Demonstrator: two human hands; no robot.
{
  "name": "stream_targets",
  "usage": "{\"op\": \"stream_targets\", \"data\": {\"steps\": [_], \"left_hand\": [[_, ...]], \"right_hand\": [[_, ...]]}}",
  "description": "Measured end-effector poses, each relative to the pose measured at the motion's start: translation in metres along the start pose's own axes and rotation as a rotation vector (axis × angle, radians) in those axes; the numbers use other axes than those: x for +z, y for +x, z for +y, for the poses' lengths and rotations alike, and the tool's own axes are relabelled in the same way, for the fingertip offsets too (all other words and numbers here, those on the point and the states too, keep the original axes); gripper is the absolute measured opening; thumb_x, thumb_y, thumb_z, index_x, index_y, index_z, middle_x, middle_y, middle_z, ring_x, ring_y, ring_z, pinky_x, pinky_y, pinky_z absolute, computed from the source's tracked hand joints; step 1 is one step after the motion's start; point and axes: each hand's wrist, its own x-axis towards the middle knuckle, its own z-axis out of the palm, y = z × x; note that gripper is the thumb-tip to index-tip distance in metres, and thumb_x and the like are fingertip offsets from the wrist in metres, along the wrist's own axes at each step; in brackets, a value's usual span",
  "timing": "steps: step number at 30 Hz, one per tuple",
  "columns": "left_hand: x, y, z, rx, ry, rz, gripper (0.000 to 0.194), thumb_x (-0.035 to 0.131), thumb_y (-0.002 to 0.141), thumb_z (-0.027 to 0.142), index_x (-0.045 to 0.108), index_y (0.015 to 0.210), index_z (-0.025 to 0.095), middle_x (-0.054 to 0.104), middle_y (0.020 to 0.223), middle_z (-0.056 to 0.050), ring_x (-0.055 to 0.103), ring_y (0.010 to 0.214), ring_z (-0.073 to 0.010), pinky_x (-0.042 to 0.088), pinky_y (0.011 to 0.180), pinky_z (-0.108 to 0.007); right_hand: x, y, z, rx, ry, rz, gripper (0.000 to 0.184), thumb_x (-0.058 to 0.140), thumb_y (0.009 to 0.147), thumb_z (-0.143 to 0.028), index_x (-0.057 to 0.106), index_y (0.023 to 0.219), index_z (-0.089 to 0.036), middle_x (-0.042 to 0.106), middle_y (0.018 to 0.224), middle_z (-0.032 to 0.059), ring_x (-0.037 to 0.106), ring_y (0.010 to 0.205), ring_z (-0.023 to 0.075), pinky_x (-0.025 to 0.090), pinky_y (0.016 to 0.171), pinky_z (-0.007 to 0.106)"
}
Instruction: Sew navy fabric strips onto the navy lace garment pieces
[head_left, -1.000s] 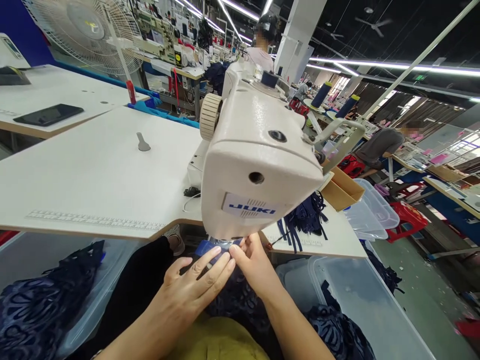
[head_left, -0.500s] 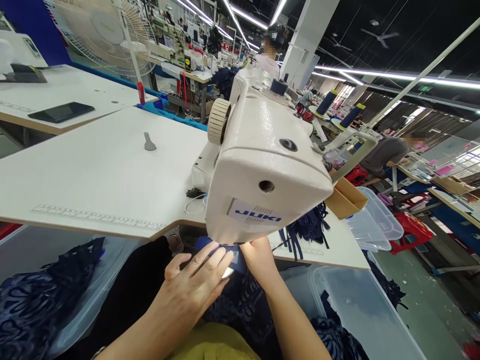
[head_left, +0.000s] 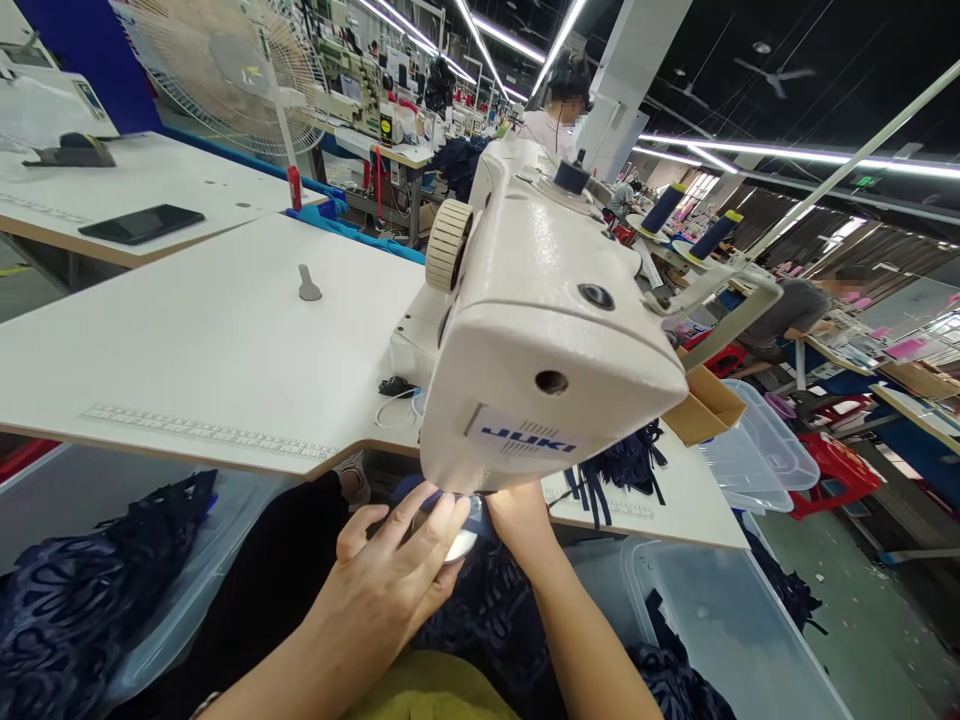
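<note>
- Navy fabric (head_left: pixel 484 518) sits beneath the sewing machine head (head_left: pixel 555 340), between both hands.
- Left hand (head_left: pixel 394 572): fingers slightly parted over the fabric, touching a white rounded piece (head_left: pixel 463 546); pinch unclear.
- Right hand (head_left: pixel 523 518): at the fabric; fingers hidden, grip cannot be told.

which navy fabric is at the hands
The piece just below the sewing machine, between left hand and right hand; the strip bundle lies apart on the table, the patterned bundle in the left bin.
</note>
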Motion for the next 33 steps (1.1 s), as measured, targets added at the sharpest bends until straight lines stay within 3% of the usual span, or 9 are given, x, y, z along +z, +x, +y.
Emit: {"op": "stream_targets", "data": {"steps": [3, 8, 11, 15, 20, 24, 28, 30, 33], "left_hand": [[0.001, 0.001, -0.003, 0.031, 0.031, 0.004, 0.029, 0.047, 0.09, 0.026, 0.059, 0.116, 0.03, 0.066, 0.122, 0.004, 0.063, 0.105, -0.0237, 0.03, 0.089, -0.039], [0.0, 0.003, -0.005, 0.1, 0.064, 0.037, 0.027, 0.048, 0.089, 0.026, 0.061, 0.112, 0.031, 0.065, 0.122, 0.003, 0.064, 0.103, -0.0249, 0.03, 0.086, -0.04], [-0.001, 0.004, -0.002, 0.059, 0.057, 0.024, 0.029, 0.047, 0.09, 0.026, 0.059, 0.116, 0.03, 0.066, 0.122, 0.003, 0.064, 0.102, -0.0233, 0.031, 0.086, -0.038], [0.001, 0.005, 0.004, -0.018, 0.022, 0.09, 0.029, 0.046, 0.092, 0.027, 0.059, 0.117, 0.028, 0.069, 0.115, 0.003, 0.064, 0.101, -0.0205, 0.032, 0.085, -0.038], [0.003, 0.003, 0.006, -0.11, -0.04, 0.148, 0.026, 0.043, 0.095, 0.028, 0.062, 0.113, 0.027, 0.07, 0.112, 0.001, 0.062, 0.104, -0.0199, 0.031, 0.089, -0.037], [-0.003, 0.004, 0.007, -0.1, -0.061, 0.108, 0.024, 0.046, 0.094, 0.028, 0.066, 0.109, 0.026, 0.069, 0.113, 0.0, 0.06, 0.107, -0.0207, 0.03, 0.091, -0.037], [-0.006, 0.004, 0.006, -0.071, -0.074, 0.065, 0.025, 0.045, 0.095, 0.03, 0.068, 0.102, 0.027, 0.068, 0.117, -0.001, 0.057, 0.111, -0.023, 0.03, 0.091, -0.039], [-0.005, 0.004, 0.005, -0.057, -0.08, 0.053, 0.026, 0.044, 0.096, 0.031, 0.069, 0.1, 0.028, 0.067, 0.118, -0.001, 0.057, 0.111, -0.0239, 0.03, 0.091, -0.04], [-0.004, 0.005, 0.005, -0.047, -0.085, 0.041, 0.026, 0.043, 0.096, 0.031, 0.068, 0.104, 0.028, 0.066, 0.119, 0.0, 0.057, 0.11, -0.024, 0.031, 0.092, -0.041]], "right_hand": [[-0.001, 0.001, -0.002, -0.008, 0.011, -0.017, 0.021, 0.052, 0.08, -0.018, 0.069, 0.092, -0.021, 0.071, 0.078, 0.0034, 0.064, 0.08, 0.0209, 0.051, 0.075, 0.031], [-0.001, -0.001, -0.007, -0.009, -0.027, -0.017, 0.02, 0.049, 0.081, -0.017, 0.068, 0.088, -0.02, 0.071, 0.082, 0.0038, 0.063, 0.075, 0.0195, 0.051, 0.07, 0.029], [0.0, -0.001, -0.006, -0.013, -0.013, -0.022, 0.02, 0.05, 0.081, -0.016, 0.068, 0.086, -0.021, 0.071, 0.082, 0.0039, 0.063, 0.078, 0.02, 0.05, 0.073, 0.03], [0.002, -0.003, -0.004, 0.006, 0.022, -0.015, 0.016, 0.052, 0.08, -0.017, 0.067, 0.082, -0.02, 0.07, 0.082, 0.0047, 0.062, 0.081, 0.0209, 0.049, 0.075, 0.03], [0.006, -0.015, 0.004, 0.12, 0.063, 0.13, 0.018, 0.053, 0.082, -0.021, 0.065, 0.095, -0.018, 0.067, 0.093, 0.0065, 0.059, 0.096, 0.0212, 0.044, 0.091, 0.033], [0.009, -0.033, 0.028, 0.29, 0.072, 0.234, 0.02, 0.049, 0.088, -0.032, 0.058, 0.096, -0.017, 0.062, 0.088, 0.0041, 0.057, 0.085, 0.0179, 0.046, 0.081, 0.029], [0.015, -0.056, 0.068, 0.353, 0.034, 0.157, 0.022, 0.046, 0.09, -0.039, 0.055, 0.087, -0.019, 0.058, 0.08, 0.0014, 0.055, 0.075, 0.0161, 0.047, 0.071, 0.027], [0.02, -0.068, 0.091, 0.371, 0.02, 0.126, 0.022, 0.046, 0.089, -0.038, 0.055, 0.085, -0.019, 0.059, 0.081, 0.0027, 0.056, 0.077, 0.0177, 0.048, 0.074, 0.03], [0.029, -0.081, 0.122, 0.399, 0.011, 0.115, 0.021, 0.046, 0.086, -0.033, 0.06, 0.091, -0.018, 0.063, 0.094, 0.0084, 0.058, 0.096, 0.0235, 0.044, 0.093, 0.041]]}}
